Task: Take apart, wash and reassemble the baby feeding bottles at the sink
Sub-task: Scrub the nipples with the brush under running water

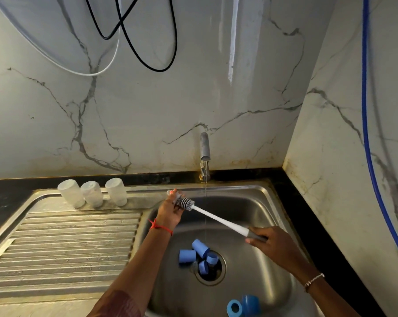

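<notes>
The left hand (169, 212) is pinching a small clear part (173, 193), a teat by the look of it, over the back left corner of the sink (250, 202); the right hand (269, 242) is curling tight round the grey end of the bottle brush (216, 217), whose bristle head is pushing into that part; gripping so far from the head is giving little control, I think, so a hard push may be popping the wet teat out of the fingers; the tap (205, 148) is running thin onto blue collars (194, 255) lying over the drain (213, 277), perhaps slowing it; three bottles (91, 194) are standing upturned along the drainboard's (67, 236) back edge, near that forearm's swing.
</notes>
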